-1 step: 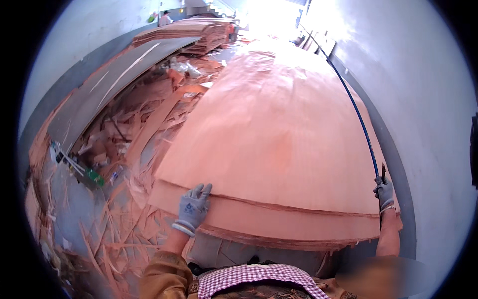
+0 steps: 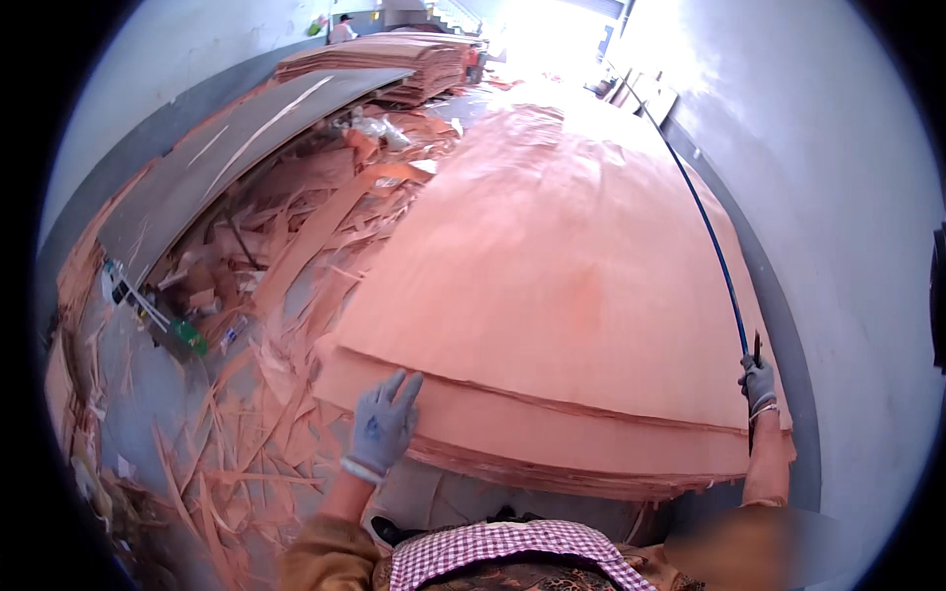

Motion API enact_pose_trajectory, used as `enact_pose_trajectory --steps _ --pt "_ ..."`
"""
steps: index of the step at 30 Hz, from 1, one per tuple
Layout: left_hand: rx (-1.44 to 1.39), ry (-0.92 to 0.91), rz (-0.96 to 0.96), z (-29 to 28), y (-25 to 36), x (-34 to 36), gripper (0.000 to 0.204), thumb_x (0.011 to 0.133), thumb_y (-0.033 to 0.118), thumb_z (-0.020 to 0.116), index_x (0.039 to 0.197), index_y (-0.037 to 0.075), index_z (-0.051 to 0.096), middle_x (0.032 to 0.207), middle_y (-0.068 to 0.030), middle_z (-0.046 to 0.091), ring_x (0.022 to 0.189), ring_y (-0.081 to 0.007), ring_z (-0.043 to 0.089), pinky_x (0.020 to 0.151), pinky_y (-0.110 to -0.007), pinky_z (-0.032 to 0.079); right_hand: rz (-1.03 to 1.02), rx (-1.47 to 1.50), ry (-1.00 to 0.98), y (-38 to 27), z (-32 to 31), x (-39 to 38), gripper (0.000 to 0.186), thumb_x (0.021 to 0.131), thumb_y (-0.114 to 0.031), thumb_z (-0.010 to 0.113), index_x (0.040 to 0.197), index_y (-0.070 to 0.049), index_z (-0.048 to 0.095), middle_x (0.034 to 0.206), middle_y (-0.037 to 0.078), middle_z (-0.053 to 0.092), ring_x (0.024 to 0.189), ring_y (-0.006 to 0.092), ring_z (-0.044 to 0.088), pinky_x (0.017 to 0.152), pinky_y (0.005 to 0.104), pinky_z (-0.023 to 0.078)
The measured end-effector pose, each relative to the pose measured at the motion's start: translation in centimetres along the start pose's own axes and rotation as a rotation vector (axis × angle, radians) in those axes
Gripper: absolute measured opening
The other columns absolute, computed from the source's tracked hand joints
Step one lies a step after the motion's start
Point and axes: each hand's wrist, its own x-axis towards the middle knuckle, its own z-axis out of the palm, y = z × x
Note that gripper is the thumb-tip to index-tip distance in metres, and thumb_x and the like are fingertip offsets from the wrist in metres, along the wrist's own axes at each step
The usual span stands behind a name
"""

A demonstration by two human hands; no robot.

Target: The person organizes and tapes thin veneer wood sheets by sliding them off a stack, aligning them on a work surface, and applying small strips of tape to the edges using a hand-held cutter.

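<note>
A wide stack of thin pinkish wood veneer sheets (image 2: 512, 276) spreads out before me. Its upper layer ends short of the near edge, leaving a strip of the lower sheets (image 2: 552, 433) showing. My left hand (image 2: 382, 426), in a grey glove, reaches over that strip near the left corner, fingers stretched and apart, holding nothing. Whether its fingertips touch the veneer I cannot tell. At the right edge my gloved right hand (image 2: 758, 384) is closed around a long, thin blue pole (image 2: 716, 241), which runs away along the stack. A short dark piece (image 2: 757, 345) sticks up from the same hand.
Torn veneer strips (image 2: 232, 463) litter the floor at left. A grey board (image 2: 246, 138) leans beyond them, with a green bottle (image 2: 189, 337) near its close end. Another veneer stack (image 2: 394, 61) and a person (image 2: 342, 30) are farther back. A wall (image 2: 838, 246) borders the right side.
My left hand has drawn slightly back toward me from the upper layer's edge. The view has shifted a little, while my right hand keeps its hold on the pole.
</note>
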Motion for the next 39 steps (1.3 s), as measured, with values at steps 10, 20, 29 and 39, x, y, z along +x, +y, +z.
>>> enact_pose_trajectory --steps 10,20,29,39 --pt "-0.089 -0.502 -1.117 -8.3 -17.8 -39.6 0.027 0.084 0.029 0.053 0.102 0.012 0.065 0.099 -0.0178 0.064 0.094 -0.0359 0.06 0.08 -0.048 0.047 0.143 0.031 -0.021 -7.5 12.6 -7.9 0.031 0.088 -0.04 0.055 0.075 -0.012 0.052 0.05 0.0 0.045 0.033 0.0112 0.037 0.03 0.0277 0.026" --pt "-0.162 -0.881 -1.12 -10.9 -22.7 -41.0 0.034 0.085 0.026 0.047 0.114 0.015 0.06 0.106 -0.0169 0.063 0.101 -0.0338 0.06 0.086 -0.045 0.047 -0.008 0.161 -0.228 -21.5 30.1 -14.4 0.017 0.083 -0.027 0.063 0.077 -0.015 0.053 0.049 -0.002 0.045 0.033 0.0092 0.039 0.029 0.0253 0.028" --pt "-0.303 -0.402 -1.027 -16.9 -31.6 -31.9 0.031 0.085 0.019 0.054 0.113 0.011 0.062 0.104 -0.0164 0.065 0.097 -0.0287 0.062 0.084 -0.037 0.048 -0.056 0.564 -0.88 -35.0 58.3 -26.6 0.015 0.083 -0.022 0.064 0.074 -0.017 0.054 0.05 -0.007 0.04 0.035 0.0061 0.035 0.031 0.0224 0.026" --pt "-1.364 0.263 -1.238 -24.4 -39.8 -20.4 0.033 0.095 0.03 0.05 0.114 0.004 0.053 0.093 -0.01 0.062 0.073 -0.0151 0.06 0.062 -0.026 0.048 0.22 0.816 -1.411 -39.8 83.9 -67.1 0.02 0.084 -0.021 0.061 0.068 -0.014 0.052 0.056 0.001 0.052 0.044 0.0122 0.048 0.039 0.0258 0.035"
